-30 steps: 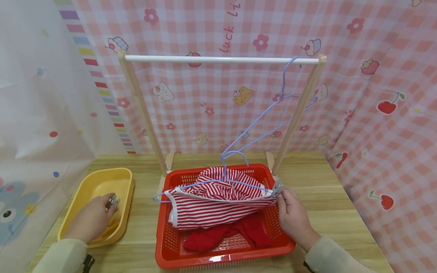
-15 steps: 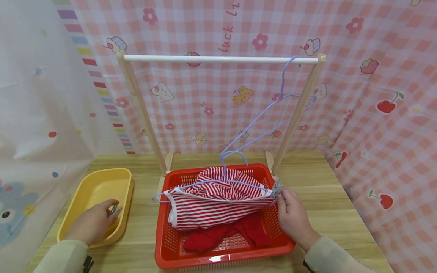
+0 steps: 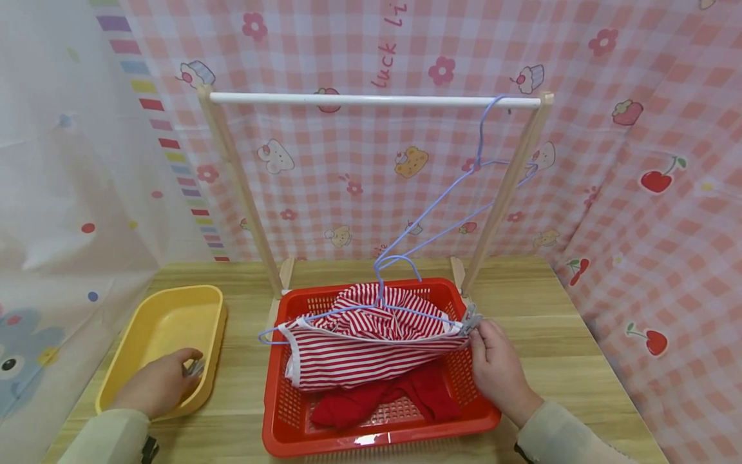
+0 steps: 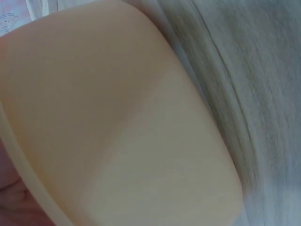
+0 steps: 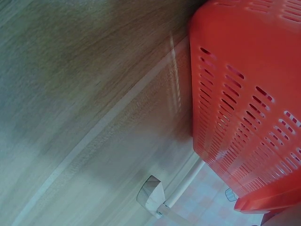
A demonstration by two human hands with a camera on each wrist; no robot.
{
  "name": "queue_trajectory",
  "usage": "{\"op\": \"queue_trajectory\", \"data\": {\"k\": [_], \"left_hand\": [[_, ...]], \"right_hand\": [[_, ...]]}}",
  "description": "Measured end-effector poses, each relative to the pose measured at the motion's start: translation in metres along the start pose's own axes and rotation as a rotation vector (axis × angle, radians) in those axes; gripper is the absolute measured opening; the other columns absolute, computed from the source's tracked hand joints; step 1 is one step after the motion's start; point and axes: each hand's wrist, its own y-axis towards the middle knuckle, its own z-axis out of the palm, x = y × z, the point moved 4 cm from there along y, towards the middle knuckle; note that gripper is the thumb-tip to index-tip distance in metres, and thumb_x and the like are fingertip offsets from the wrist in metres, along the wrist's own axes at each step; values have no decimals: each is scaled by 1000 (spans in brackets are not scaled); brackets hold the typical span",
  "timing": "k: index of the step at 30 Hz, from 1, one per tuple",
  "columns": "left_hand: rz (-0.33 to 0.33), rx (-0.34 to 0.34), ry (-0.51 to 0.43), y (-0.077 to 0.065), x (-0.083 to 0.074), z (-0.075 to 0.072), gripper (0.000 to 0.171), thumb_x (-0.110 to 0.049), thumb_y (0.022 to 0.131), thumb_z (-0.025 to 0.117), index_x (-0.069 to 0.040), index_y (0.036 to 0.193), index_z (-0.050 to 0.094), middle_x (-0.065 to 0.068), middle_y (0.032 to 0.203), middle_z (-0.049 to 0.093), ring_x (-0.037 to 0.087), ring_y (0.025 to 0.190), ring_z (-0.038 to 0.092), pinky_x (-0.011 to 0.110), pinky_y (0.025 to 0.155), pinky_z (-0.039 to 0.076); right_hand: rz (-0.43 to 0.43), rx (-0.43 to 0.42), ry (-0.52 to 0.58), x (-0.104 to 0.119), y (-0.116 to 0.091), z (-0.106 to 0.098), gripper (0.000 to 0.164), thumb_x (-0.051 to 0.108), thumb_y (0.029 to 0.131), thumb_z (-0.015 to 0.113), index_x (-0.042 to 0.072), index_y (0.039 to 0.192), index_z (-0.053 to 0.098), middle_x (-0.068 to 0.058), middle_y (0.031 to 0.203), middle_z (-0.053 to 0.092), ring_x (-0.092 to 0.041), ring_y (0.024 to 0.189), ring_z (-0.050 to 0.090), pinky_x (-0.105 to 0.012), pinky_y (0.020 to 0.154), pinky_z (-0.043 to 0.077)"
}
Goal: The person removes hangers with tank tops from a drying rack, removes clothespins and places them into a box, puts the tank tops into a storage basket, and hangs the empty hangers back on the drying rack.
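Observation:
My left hand reaches into the yellow bin and pinches a grey clothespin low inside it. At the right side of the red basket, my right hand grips another grey clothespin at the end of a blue hanger. That hanger sits in a red-and-white striped garment lying across the basket. Under the garment's front edge lies a plain red cloth. In the left wrist view the bin's outer wall hides most of the hand.
A rack with a white bar and wooden legs stands behind the basket. A second blue hanger hangs from the bar's right end, its lower corner close to the first hanger's hook. Checked cloth backs the wooden table.
My left hand and the clothespin in it have gone lower into the yellow bin. The right hand, hanger and striped garment stay where they were.

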Motion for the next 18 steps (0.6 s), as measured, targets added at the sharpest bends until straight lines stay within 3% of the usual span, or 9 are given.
{"op": "queue_trajectory", "data": {"k": [18], "left_hand": [[48, -5, 8, 0, 1, 7, 42, -20, 102, 64, 2, 137, 60, -5, 68, 57, 15, 67, 54, 41, 73, 51]], "right_hand": [[22, 7, 14, -1, 0, 0, 18, 1, 107, 52, 10, 97, 64, -1, 92, 57, -13, 89, 48, -30, 76, 44]]}}
